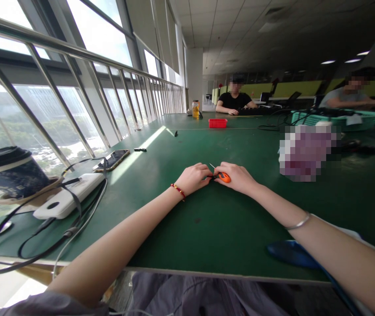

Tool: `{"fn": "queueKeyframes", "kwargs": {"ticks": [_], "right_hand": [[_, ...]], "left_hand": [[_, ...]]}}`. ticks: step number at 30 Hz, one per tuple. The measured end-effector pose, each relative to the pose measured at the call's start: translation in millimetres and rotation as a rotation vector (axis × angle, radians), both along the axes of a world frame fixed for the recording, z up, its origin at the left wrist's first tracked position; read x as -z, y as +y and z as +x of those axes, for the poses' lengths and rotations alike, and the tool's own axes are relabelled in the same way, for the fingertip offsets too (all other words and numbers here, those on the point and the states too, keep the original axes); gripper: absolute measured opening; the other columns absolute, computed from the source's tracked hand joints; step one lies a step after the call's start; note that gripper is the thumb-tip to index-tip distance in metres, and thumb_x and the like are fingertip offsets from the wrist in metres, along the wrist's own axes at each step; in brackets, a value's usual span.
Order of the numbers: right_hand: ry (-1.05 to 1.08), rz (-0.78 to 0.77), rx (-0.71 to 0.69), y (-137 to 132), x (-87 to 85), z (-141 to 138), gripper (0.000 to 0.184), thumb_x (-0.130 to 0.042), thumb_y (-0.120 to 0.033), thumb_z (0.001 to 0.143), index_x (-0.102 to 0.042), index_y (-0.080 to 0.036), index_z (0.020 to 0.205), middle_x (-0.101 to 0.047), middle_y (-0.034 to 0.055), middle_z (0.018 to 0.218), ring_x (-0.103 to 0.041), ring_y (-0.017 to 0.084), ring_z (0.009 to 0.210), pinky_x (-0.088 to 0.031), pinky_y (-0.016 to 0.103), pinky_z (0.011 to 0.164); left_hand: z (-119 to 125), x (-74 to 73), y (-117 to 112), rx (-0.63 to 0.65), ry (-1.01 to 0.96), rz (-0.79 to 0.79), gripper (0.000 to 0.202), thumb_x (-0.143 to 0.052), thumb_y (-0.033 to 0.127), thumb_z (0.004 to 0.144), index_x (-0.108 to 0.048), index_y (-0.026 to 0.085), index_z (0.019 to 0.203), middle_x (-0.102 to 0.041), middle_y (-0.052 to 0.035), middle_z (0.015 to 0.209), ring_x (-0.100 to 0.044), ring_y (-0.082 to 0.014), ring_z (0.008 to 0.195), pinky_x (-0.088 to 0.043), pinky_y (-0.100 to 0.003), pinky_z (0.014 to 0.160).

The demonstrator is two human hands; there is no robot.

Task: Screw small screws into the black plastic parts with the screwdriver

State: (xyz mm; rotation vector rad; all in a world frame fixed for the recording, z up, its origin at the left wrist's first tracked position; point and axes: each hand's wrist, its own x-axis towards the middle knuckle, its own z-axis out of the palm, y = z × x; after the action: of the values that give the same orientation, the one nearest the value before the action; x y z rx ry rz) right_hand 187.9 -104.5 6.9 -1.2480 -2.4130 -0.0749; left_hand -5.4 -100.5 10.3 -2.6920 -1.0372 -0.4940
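My right hand is closed around a screwdriver with an orange and dark handle. Its thin metal shaft points up and to the left past my fingers. Close beside it, my left hand pinches a small black part, mostly covered by the fingertips. The two hands nearly touch over the green table. Farther back lie two more small black pieces, one by the strip of sunlight and another beyond it.
At left are a phone, a white power bank with cables, and a dark cup. A red box, a jar and a green basket stand farther off. A blue object lies under my right forearm. Two people sit across.
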Motion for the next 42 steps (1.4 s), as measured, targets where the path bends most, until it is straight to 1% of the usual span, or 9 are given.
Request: {"fn": "queueKeyframes", "kwargs": {"ticks": [4,11,18,23,27,32,35,37,42], "right_hand": [[-0.019,0.000,0.004,0,0.5,0,0.012,-0.057,-0.031,0.081,-0.061,-0.025,0.091,-0.057,-0.0002,0.088,-0.054,0.013,0.072,-0.031,0.022,0.053],[-0.016,-0.004,0.016,1,0.4,-1,0.011,-0.057,-0.033,0.081,-0.061,-0.025,0.089,-0.057,-0.0005,0.087,-0.054,0.013,0.072,-0.031,0.022,0.052],[-0.007,-0.008,0.033,1,1.2,-2,0.013,-0.056,-0.035,0.081,-0.062,-0.026,0.089,-0.057,-0.0004,0.086,-0.055,0.013,0.071,-0.032,0.022,0.052],[-0.016,-0.014,0.065,1,1.0,-4,0.017,-0.056,-0.039,0.080,-0.062,-0.027,0.089,-0.056,-0.0004,0.085,-0.054,0.013,0.070,-0.033,0.023,0.052],[-0.052,0.008,0.081,1,1.9,-5,0.016,-0.055,-0.038,0.081,-0.063,-0.026,0.088,-0.055,0.0003,0.085,-0.053,0.013,0.068,-0.032,0.023,0.052],[-0.030,0.014,0.067,0,2.0,-5,0.014,-0.055,-0.036,0.082,-0.062,-0.026,0.088,-0.055,0.0001,0.085,-0.053,0.012,0.068,-0.033,0.023,0.052],[-0.016,0.019,0.040,0,1.3,-4,0.013,-0.055,-0.033,0.081,-0.062,-0.026,0.090,-0.056,0.0001,0.086,-0.054,0.012,0.070,-0.033,0.022,0.053],[-0.015,0.029,0.019,0,1.1,-4,0.013,-0.056,-0.031,0.081,-0.062,-0.025,0.091,-0.056,0.0001,0.088,-0.054,0.012,0.071,-0.033,0.022,0.054],[-0.024,0.050,-0.030,1,0.8,-3,0.013,-0.057,-0.030,0.082,-0.061,-0.025,0.093,-0.056,0.0005,0.092,-0.054,0.012,0.071,-0.034,0.022,0.056]], "left_hand": [[2,-1.7,-1,-0.003,0.082,0.028,0.028,-0.040,0.022,0.092,-0.063,0.017,0.106,-0.061,-0.0081,0.097,-0.054,-0.0178,0.090,-0.046,-0.027,0.078],[1,0.4,0,0.035,0.089,0.058,0.032,-0.035,0.021,0.094,-0.064,0.018,0.105,-0.060,-0.0089,0.096,-0.052,-0.0176,0.088,-0.046,-0.027,0.077],[-1,2.7,3,0.034,0.008,-0.007,0.029,-0.039,0.022,0.092,-0.066,0.020,0.098,-0.060,-0.0066,0.092,-0.052,-0.0161,0.085,-0.046,-0.025,0.073],[0,4.3,4,0.002,-0.029,-0.031,0.027,-0.040,0.023,0.092,-0.067,0.019,0.098,-0.062,-0.0059,0.093,-0.054,-0.0162,0.088,-0.046,-0.025,0.076],[0,6.8,6,0.000,-0.101,-0.074,0.026,-0.042,0.022,0.091,-0.067,0.019,0.097,-0.063,-0.0060,0.095,-0.055,-0.0166,0.090,-0.047,-0.027,0.080],[-1,8.0,7,0.017,-0.200,-0.134,0.023,-0.047,0.025,0.089,-0.068,0.019,0.095,-0.064,-0.0056,0.094,-0.057,-0.0165,0.090,-0.048,-0.029,0.083],[-2,7.7,7,0.026,-0.255,-0.166,0.018,-0.056,0.029,0.084,-0.069,0.019,0.090,-0.064,-0.0046,0.090,-0.058,-0.0169,0.087,-0.048,-0.029,0.081],[-3,7.8,8,0.033,-0.304,-0.198,0.015,-0.060,0.030,0.081,-0.069,0.019,0.084,-0.065,-0.0037,0.086,-0.059,-0.0164,0.084,-0.048,-0.028,0.078],[-5,7.7,11,0.030,-0.487,-0.368,0.010,-0.066,0.025,0.075,-0.071,0.016,0.077,-0.065,-0.0023,0.081,-0.061,-0.0121,0.072,-0.049,-0.023,0.071]]}}
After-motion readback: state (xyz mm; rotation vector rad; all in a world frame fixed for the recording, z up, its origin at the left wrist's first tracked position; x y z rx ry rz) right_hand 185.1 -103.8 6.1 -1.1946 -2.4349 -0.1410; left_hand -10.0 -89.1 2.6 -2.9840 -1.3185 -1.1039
